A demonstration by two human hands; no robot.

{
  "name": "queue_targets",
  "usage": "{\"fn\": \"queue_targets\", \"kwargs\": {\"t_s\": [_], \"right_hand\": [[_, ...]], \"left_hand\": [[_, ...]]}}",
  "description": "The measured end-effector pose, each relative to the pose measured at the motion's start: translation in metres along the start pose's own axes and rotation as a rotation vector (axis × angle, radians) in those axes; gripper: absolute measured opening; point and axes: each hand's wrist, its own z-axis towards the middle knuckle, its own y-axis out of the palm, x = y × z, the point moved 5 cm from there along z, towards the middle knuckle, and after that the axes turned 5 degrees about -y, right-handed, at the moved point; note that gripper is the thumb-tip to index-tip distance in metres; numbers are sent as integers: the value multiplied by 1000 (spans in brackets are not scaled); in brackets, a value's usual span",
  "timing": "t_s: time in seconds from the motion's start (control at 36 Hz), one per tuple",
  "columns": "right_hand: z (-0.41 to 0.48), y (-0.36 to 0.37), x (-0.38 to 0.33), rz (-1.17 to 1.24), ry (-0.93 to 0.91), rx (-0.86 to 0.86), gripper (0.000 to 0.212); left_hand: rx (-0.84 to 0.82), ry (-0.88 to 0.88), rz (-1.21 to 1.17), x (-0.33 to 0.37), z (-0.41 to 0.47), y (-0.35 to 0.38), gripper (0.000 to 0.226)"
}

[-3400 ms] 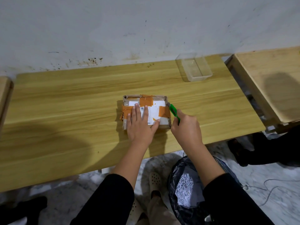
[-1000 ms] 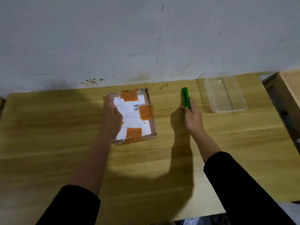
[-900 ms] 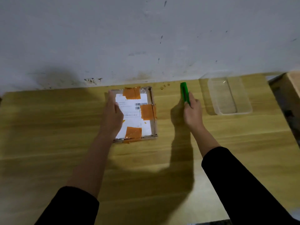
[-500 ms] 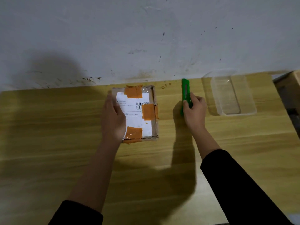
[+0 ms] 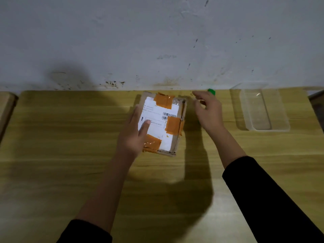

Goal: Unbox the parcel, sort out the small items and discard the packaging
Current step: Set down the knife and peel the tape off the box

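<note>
The cardboard parcel [image 5: 158, 109], with a white label and orange tape patches, lies at the back middle of the wooden table [image 5: 70, 146]. My left hand [image 5: 133, 135] holds its left side, with the thumb on the label. My right hand [image 5: 208, 111] hovers just right of the parcel, fingers spread and holding nothing. Only the tip of the green cutter [image 5: 211, 91] shows behind this hand, by the wall; the rest of it is hidden.
A clear plastic container [image 5: 270, 130] stands at the back right of the table. The white wall runs along the table's far edge. Edges of neighbouring tables show at the far left [image 5: 7, 106] and far right [image 5: 317, 102].
My right hand carried the green cutter to the back of the table, let it go and is now open, shifted towards the parcel. My left hand turned the parcel lengthwise and pushed it back.
</note>
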Motion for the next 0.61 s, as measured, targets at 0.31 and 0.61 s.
{"fn": "queue_targets", "kwargs": {"t_s": [0.31, 0.61], "right_hand": [[-46, 24, -14, 78, 61, -274, 30], [-132, 9, -25, -10, 62, -36, 20]], "left_hand": [[242, -337, -77, -29, -24, -30, 61], [121, -427, -509, -35, -131, 0, 62]]}}
